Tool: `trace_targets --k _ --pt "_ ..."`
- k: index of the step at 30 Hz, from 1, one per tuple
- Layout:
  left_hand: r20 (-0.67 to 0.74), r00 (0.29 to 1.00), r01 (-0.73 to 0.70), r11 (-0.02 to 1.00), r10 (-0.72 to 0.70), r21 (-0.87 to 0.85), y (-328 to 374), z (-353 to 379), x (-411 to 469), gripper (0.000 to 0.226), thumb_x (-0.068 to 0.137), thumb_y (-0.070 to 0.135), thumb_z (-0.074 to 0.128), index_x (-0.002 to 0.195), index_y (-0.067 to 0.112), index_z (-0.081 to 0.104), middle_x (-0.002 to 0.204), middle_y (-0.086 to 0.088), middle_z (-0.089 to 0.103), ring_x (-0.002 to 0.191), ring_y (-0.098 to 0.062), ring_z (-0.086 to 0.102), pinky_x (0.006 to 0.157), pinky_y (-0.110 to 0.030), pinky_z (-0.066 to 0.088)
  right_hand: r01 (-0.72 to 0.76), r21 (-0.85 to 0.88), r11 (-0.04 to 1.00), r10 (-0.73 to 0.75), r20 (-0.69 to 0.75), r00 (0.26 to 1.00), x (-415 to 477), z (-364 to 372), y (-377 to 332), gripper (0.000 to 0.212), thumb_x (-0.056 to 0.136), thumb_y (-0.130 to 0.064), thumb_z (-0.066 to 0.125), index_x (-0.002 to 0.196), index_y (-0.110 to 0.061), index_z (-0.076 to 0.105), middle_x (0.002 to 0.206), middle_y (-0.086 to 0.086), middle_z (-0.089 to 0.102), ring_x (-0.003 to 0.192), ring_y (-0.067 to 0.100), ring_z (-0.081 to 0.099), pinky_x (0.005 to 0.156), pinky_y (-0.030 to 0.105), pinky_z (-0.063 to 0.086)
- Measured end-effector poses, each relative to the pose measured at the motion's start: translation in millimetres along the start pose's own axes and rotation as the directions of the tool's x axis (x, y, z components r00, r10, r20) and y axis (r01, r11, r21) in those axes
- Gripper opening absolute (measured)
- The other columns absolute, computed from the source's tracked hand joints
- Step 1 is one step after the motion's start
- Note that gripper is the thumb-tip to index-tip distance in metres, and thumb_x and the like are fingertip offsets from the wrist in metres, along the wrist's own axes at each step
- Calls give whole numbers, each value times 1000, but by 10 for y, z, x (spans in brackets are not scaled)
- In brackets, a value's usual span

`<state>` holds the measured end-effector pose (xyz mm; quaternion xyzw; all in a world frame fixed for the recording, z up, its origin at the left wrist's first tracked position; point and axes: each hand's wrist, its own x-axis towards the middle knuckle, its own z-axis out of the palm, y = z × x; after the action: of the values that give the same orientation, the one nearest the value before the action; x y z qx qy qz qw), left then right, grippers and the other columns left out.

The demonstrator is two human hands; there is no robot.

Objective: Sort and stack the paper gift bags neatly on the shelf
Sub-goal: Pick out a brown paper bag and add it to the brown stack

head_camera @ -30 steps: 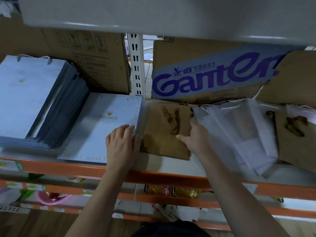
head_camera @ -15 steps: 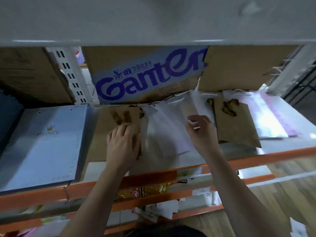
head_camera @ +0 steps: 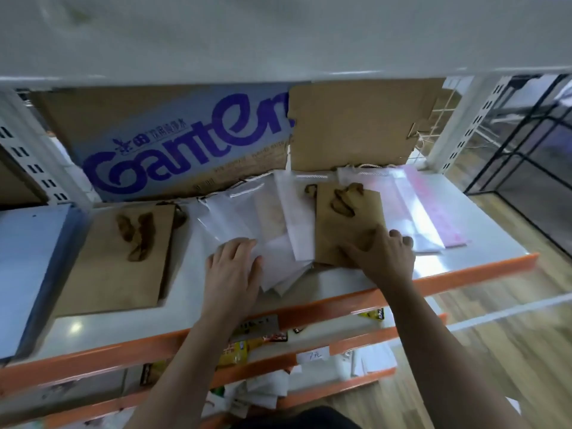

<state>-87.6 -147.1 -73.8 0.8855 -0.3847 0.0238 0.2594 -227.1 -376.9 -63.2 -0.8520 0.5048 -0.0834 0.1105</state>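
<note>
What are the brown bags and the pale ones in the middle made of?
The brown bags look like matte kraft paper: flat, dull tan, creased edges. The white bags seem thin, slightly translucent paper or film with cord handles; blur leaves that open.

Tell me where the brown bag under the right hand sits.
The brown paper bag lies flat right of centre on the shelf, overlapping the loose white bags, with the right hand on its near corner.
</note>
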Motion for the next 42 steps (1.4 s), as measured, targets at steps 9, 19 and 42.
trace_targets --k 9,19,42 --pt "-124 872 441 870 -474 -220 -25 -99 48 54 95 31 57 141 8 42 142 -17 43 129 -32 41 104 -43 36 -57 303 951 35 77 996 266 -59 112 91 64 -46 85 126 2 39 122 24 47 117 42 43 98 44 36" --pt "6 826 562 822 -564 -91 -136 -51 386 88 78 38 77 145 3 31 143 -22 42 132 -39 35 107 -48 31 -94 736 671 13 115 993 291 -96 301 51 75 -23 81 112 -16 45 104 5 60 96 24 58 78 40 51" --pt "63 870 443 717 -490 -538 331 283 501 18 95 26 56 110 20 49 97 -2 59 85 -22 58 65 -34 48 -77 914 397 30 71 997 119 -10 519 36 84 -20 72 114 -14 52 109 10 65 99 28 64 85 45 55"
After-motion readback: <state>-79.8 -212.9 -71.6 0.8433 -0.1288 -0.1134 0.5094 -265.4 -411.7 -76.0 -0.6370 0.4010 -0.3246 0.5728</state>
